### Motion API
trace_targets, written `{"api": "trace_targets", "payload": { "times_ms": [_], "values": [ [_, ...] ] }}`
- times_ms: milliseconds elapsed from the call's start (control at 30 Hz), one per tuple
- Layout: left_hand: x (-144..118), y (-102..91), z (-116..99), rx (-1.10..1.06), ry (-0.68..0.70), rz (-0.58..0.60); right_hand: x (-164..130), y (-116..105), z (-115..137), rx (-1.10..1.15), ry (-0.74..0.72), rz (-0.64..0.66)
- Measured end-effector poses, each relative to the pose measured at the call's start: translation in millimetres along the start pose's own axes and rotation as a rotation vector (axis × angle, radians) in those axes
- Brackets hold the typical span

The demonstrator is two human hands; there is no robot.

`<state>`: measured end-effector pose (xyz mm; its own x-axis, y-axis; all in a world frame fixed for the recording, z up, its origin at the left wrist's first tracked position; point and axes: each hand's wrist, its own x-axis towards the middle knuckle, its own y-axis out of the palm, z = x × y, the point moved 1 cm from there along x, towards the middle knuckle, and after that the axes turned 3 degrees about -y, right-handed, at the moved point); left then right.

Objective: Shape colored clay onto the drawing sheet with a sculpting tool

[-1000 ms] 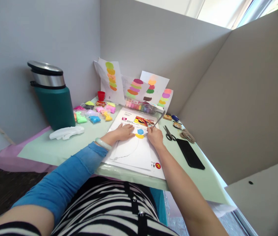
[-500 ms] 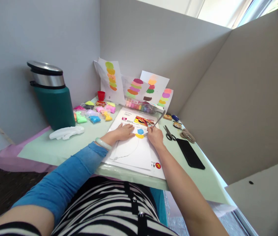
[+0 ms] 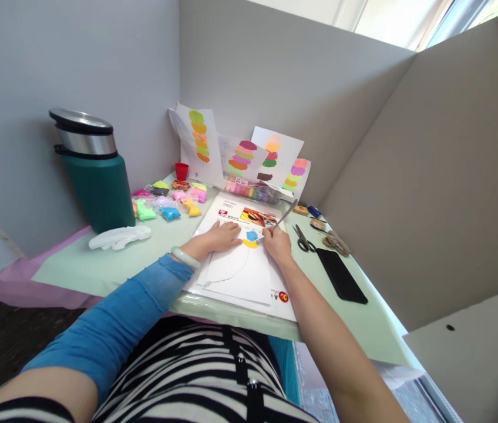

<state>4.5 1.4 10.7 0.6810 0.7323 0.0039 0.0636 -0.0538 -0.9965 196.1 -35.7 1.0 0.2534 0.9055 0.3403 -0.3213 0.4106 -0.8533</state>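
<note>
My right hand [image 3: 278, 244] is closed around a metal fork [image 3: 286, 214], its handle slanting up to the right and its tines against a flattened yellow patch of clay [image 3: 250, 244]. Just above that patch is a blue patch of clay [image 3: 252, 235]. Both sit on a white sheet of paper [image 3: 240, 276] marked with a thin curved pencil line. My left hand [image 3: 223, 237] lies flat on the sheet, fingers stretched out, fingertips close to the yellow patch. Beneath the sheet is a printed pad [image 3: 231, 205].
At left stand a green bottle [image 3: 101, 188] and a white crumpled tissue [image 3: 120, 237]. Bagged coloured clay [image 3: 170, 213] and a red cup [image 3: 181, 171] are behind. Scissors [image 3: 304, 239] and a black phone-like slab [image 3: 341, 276] lie at right. Painted sheets [image 3: 240, 155] lean on the wall.
My right hand and the fork have shifted very slightly at the yellow patch. My left hand stays in place.
</note>
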Motion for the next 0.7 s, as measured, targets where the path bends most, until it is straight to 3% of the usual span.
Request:
{"api": "trace_targets", "payload": {
  "times_ms": [700],
  "values": [
    [0.2, 0.4, -0.1, 0.008, 0.015, -0.009, -1.0, -1.6, 0.4, -0.006, 0.003, 0.021]
  ]
}}
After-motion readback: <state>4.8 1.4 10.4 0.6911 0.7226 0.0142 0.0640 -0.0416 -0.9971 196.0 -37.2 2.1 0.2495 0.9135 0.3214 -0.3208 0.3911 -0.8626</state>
